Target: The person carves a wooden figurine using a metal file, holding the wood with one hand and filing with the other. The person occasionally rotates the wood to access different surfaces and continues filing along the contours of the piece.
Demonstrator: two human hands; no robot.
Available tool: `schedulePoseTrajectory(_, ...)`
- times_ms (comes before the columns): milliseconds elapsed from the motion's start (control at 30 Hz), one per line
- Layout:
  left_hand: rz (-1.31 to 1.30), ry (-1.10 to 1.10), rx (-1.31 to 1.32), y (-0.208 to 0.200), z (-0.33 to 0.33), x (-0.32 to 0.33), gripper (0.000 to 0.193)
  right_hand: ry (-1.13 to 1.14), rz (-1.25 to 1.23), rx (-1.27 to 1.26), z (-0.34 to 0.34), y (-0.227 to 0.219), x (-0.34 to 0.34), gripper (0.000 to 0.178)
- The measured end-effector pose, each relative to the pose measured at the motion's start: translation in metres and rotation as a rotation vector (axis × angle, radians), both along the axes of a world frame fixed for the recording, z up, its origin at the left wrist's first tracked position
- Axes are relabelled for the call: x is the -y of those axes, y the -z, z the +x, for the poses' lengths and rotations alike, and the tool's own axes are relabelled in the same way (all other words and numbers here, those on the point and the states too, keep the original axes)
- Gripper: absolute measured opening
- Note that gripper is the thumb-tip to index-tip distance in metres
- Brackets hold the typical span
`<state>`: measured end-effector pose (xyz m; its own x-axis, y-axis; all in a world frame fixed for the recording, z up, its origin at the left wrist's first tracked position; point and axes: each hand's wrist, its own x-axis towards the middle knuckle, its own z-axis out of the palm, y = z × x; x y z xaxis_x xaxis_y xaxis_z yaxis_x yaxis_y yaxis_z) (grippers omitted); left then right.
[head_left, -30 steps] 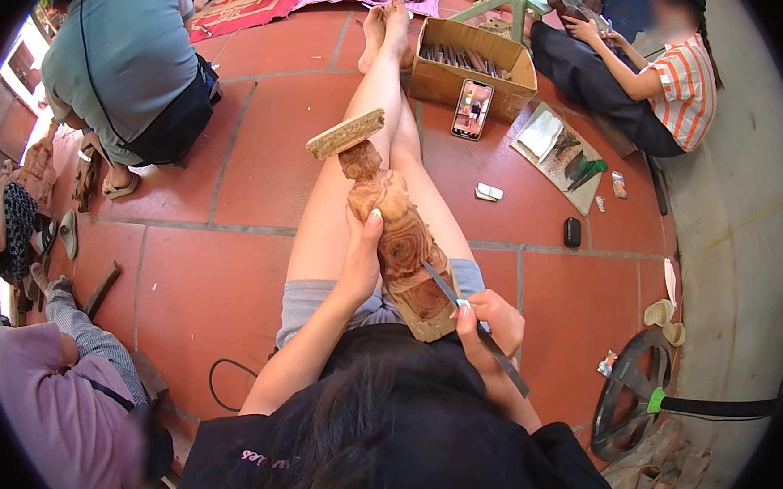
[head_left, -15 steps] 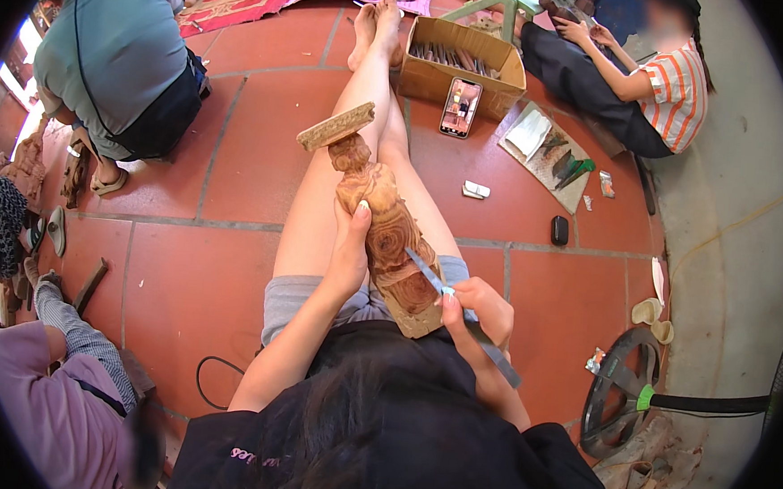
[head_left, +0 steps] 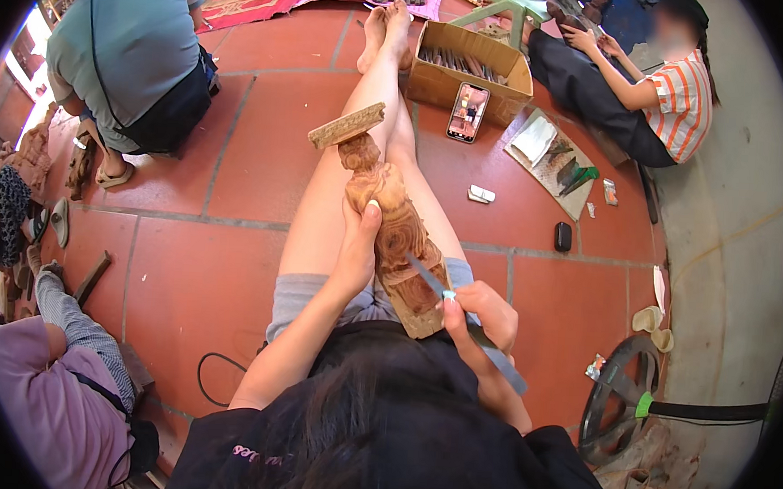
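Note:
A carved wooden figure [head_left: 398, 231] with a flat slab at its top end and rough wood at its base lies tilted over my lap. My left hand [head_left: 358, 242] is closed round its left side, thumb on the front. In my right hand [head_left: 484, 315] is a long, flat, grey metal strip, seemingly a file [head_left: 427, 275]. Its far tip touches the ringed grain on the lower part of the figure, while the other end sticks out past my hand toward my forearm. My right thumb and fingers pinch it near the middle.
Beyond my legs stand a cardboard box [head_left: 438, 73] of tools and a phone [head_left: 467, 112] leaning on it. A board [head_left: 553, 167] with tools lies to the right, near a black case [head_left: 562, 236]. A round stand base [head_left: 620, 397] is at right. Other people [head_left: 129, 58] sit around.
The whole view has shifted slightly, moving the surroundings to the right. The file's tip sits a little lower on the figure. Both hands keep their holds.

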<state>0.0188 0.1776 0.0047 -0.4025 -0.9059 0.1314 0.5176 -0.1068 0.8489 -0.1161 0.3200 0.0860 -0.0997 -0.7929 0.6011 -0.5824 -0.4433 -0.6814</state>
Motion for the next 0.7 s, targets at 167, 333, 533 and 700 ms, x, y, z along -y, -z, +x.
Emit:
schedulePoseTrajectory(167,-0.036,-0.019,0.028,-0.002,0.000,0.001,0.066,-0.006,-0.052,-0.077,0.002,0.008,0.002,0.015)
schedulePoseTrajectory(333,-0.005,-0.015,0.031,0.001,0.001,0.005,0.066,0.008,-0.036,-0.074,0.004,0.008,0.000,0.014)
schedulePoseTrajectory(533,0.005,-0.047,0.041,-0.001,0.001,0.005,0.066,-0.017,-0.015,-0.068,0.004,0.014,0.000,0.015)
schedulePoseTrajectory(700,0.005,-0.042,0.052,-0.006,0.002,0.004,0.067,0.033,-0.123,-0.040,0.012,0.010,0.009,0.016)
